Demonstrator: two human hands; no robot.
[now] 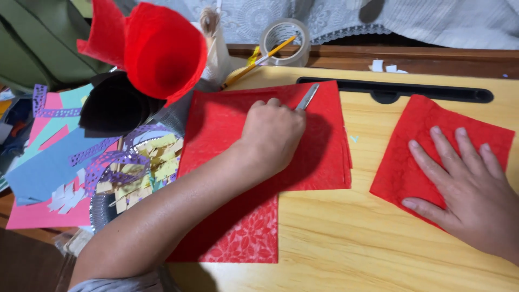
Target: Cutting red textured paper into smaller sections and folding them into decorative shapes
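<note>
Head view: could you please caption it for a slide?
Left hand holds a metal blade on red paper; right hand flattens another red sheet.

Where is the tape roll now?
The tape roll sits at the top centre of the head view, behind the wooden table, with a yellow brush leaning through it.

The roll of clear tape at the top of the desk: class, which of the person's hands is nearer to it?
Left. The left hand, gripping a metal blade tool, lies just below the roll of clear tape. The right hand rests flat on the small red paper square, far off to the right.
</note>
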